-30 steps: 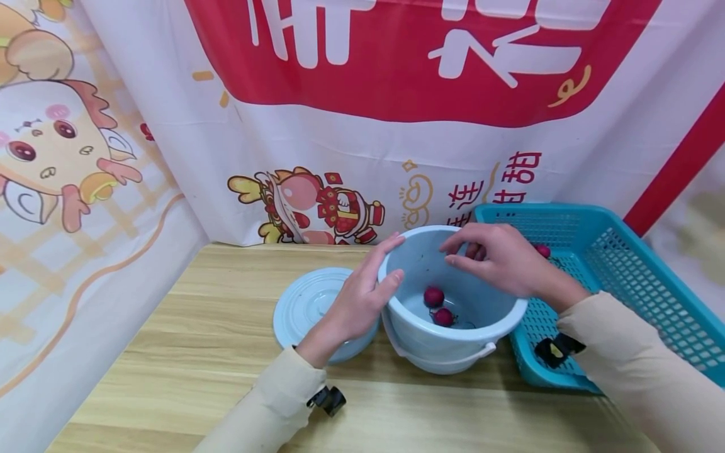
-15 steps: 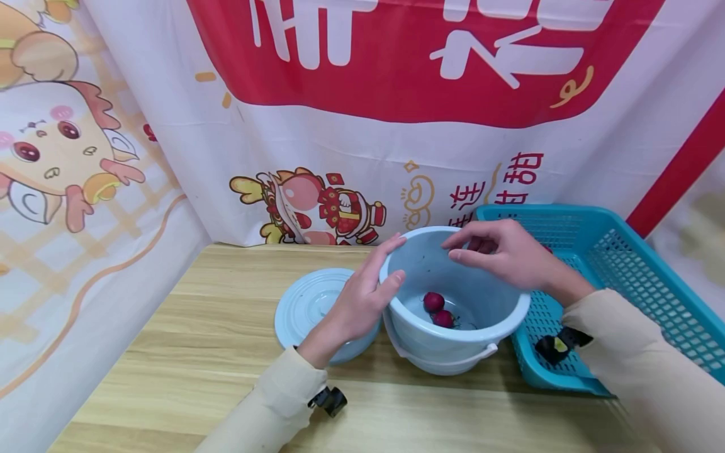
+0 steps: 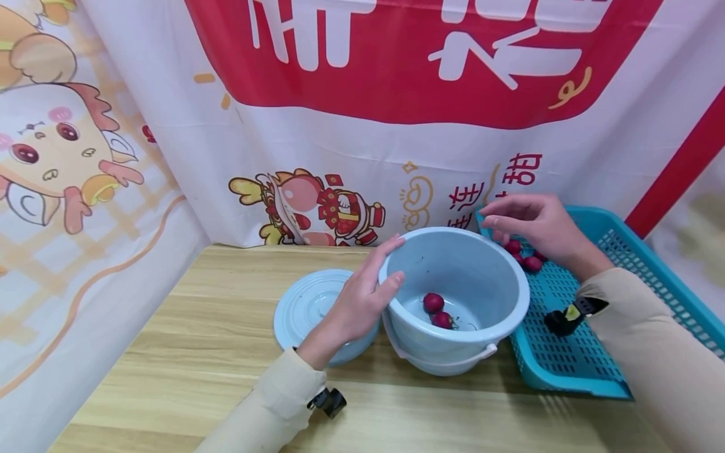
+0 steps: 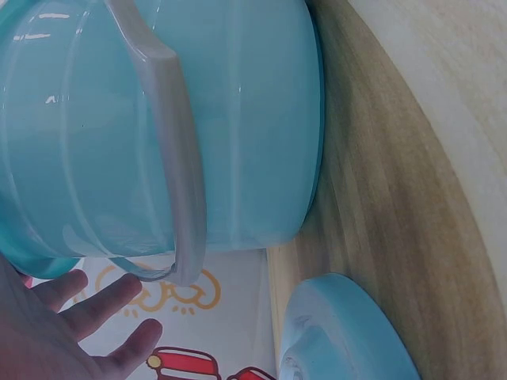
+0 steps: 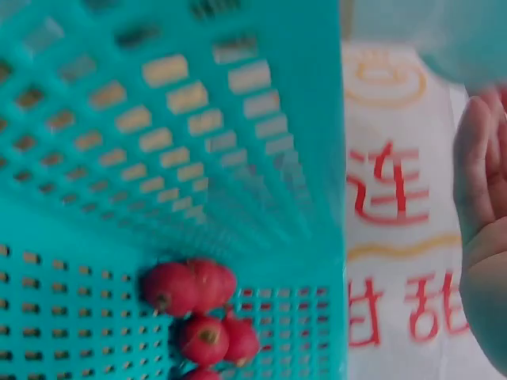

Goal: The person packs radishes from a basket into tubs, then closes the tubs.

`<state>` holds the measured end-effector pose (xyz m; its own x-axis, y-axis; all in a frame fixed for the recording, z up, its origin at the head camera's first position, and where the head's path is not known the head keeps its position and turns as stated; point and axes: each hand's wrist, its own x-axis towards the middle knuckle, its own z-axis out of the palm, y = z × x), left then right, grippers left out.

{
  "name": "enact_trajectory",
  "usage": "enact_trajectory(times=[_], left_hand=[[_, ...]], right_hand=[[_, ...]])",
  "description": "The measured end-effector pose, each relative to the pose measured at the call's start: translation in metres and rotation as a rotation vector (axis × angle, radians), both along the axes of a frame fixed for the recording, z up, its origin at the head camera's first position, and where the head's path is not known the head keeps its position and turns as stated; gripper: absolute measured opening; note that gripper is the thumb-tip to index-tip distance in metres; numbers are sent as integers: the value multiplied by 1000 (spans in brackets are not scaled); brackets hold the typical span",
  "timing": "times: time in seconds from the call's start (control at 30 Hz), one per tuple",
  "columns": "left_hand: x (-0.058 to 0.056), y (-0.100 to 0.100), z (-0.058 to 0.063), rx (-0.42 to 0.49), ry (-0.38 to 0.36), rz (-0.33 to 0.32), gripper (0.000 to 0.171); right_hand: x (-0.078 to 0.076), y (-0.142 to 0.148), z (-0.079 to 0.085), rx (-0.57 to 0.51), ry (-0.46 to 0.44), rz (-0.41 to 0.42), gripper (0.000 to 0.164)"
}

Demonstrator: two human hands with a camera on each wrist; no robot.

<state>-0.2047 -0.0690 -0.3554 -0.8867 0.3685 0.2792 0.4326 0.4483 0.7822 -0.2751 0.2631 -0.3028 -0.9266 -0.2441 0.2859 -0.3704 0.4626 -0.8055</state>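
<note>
My left hand (image 3: 359, 299) rests against the left side of a light-blue bucket (image 3: 453, 349), thumb over the rim and fingers along the outside. The left wrist view shows its fingers straight and spread beside the bucket's handle (image 4: 178, 150). Two red radishes (image 3: 433, 302) lie at the bottom of the bucket. My right hand (image 3: 544, 226) hovers over the far left corner of a teal basket (image 3: 566, 377), fingers loosely bent, with nothing visible in them. Below it, several radishes (image 5: 206, 340) sit in the basket's corner.
A round light-blue lid (image 3: 308, 308) lies on the wooden table (image 3: 187, 352), left of the bucket. The basket stands close against the bucket's right side. Behind the table hangs a white and red printed cloth (image 3: 351, 151).
My right hand has moved from above the bucket's opening right and back, over the basket, uncovering the radishes there. My left hand and the bucket stay put.
</note>
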Motion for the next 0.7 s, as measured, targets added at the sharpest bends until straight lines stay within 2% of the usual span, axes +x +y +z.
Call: enact_trajectory(times=[0.27,0.53,0.7], left_hand=[[-1,1,-1,10,-9,-2,61],[-1,1,-1,15,-6,-4,61],[-1,1,-1,17,-8,-7,61]], right_hand=[[-12,31,-13,39,-87,-101,49],[-22,55,-20,68,-190,-157,63],[-24,68,-22,49,-241,-173,64]])
